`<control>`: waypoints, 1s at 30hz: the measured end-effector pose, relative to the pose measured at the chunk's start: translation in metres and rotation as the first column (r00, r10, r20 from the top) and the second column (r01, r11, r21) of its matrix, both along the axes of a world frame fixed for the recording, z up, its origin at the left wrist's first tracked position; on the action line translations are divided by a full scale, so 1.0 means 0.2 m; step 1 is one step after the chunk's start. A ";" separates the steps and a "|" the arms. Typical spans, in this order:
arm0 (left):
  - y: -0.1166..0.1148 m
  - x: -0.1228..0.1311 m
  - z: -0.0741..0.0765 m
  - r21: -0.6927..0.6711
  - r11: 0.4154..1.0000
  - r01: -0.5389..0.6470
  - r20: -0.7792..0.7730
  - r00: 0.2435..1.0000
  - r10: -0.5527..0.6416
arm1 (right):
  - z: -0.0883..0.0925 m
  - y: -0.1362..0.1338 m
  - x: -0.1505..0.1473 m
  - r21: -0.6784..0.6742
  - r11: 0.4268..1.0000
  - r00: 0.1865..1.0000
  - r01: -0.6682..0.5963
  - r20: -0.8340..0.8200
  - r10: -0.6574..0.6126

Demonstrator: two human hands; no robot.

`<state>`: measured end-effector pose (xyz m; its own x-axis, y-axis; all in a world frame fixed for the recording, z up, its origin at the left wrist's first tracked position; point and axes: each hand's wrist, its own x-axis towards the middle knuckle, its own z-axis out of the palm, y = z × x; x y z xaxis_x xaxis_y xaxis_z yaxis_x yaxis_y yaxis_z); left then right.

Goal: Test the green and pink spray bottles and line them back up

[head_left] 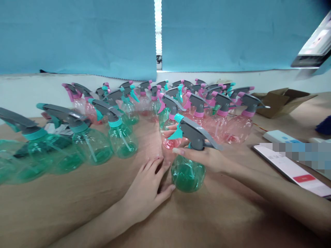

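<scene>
A green spray bottle (pixel 188 174) with a grey and teal trigger head stands upright on the table in front of me. My right hand (pixel 204 156) is wrapped round its neck, just below the head. Flat on the tabletop to its left lies my left hand (pixel 151 187), fingers stretched forward and slightly apart, the thumb tip close to or touching the bottle's base. Behind my right hand's fingers is a pink spray bottle (pixel 172 143), partly hidden. A row of green spray bottles, the closest being this green bottle (pixel 122 139), stands to the left.
Several pink spray bottles (pixel 239 127) crowd the back right of the wooden table (pixel 103 206). At right lie a phone (pixel 287 165) and a white box (pixel 280 136). An open cardboard box (pixel 280 101) sits behind them. Blue curtains (pixel 77 34) hang at the back.
</scene>
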<state>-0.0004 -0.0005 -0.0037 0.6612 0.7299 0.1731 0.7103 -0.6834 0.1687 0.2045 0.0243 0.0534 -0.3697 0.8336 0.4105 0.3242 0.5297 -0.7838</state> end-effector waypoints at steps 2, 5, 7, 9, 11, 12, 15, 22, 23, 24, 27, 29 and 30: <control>0.00 0.00 0.00 -0.004 1.000 0.000 -0.005 1.000 0.000 | 0.01 0.00 0.00 -0.011 1.000 1.000 0.010 -0.007 -0.010; 0.00 0.00 0.00 0.002 1.000 -0.005 -0.004 1.000 0.005 | 0.03 -0.01 -0.01 -0.030 0.999 0.999 0.034 -0.038 -0.035; 0.00 0.00 0.00 0.007 1.000 -0.004 -0.007 1.000 0.004 | 0.05 -0.02 -0.01 -0.054 0.997 0.998 0.049 -0.041 -0.051; 0.00 0.00 0.00 0.011 1.000 -0.003 -0.012 1.000 0.003 | 0.07 -0.03 0.00 -0.090 0.994 0.998 0.058 -0.015 -0.060; 0.00 0.00 -0.01 0.015 1.000 -0.003 -0.012 1.000 0.004 | 0.07 -0.04 0.01 -0.123 0.991 0.998 0.059 0.010 -0.058; 0.00 -0.01 -0.01 0.016 1.000 -0.002 -0.009 1.000 0.002 | 0.07 -0.05 0.01 -0.134 0.990 0.999 0.049 0.009 -0.048; 0.00 -0.01 -0.01 0.020 1.000 -0.002 0.001 1.000 0.002 | 0.06 -0.04 0.01 -0.145 0.989 1.000 0.001 -0.027 -0.005; 0.00 0.00 0.00 -0.008 1.000 -0.004 0.003 1.000 0.004 | 0.04 -0.02 -0.02 -0.025 0.997 0.997 0.077 0.015 -0.077; 0.00 0.00 0.00 -0.008 1.000 -0.004 0.007 1.000 0.004 | 0.04 -0.02 -0.02 -0.016 0.997 0.997 0.073 0.007 -0.073; 0.00 0.00 0.01 -0.008 1.000 -0.003 0.010 1.000 0.003 | 0.05 -0.02 -0.02 -0.011 0.998 0.998 0.070 -0.002 -0.070; 0.00 0.00 0.00 -0.007 1.000 -0.002 0.017 1.000 0.002 | 0.05 -0.02 -0.02 -0.012 0.998 0.998 0.058 0.011 -0.058; 0.00 0.00 0.00 -0.006 1.000 -0.002 0.021 1.000 0.002 | 0.05 -0.02 -0.01 -0.010 0.999 0.998 0.043 0.039 -0.043; 0.00 0.00 0.00 -0.006 1.000 -0.002 0.022 1.000 0.002 | 0.05 -0.02 -0.01 -0.005 0.999 0.998 0.034 0.046 -0.034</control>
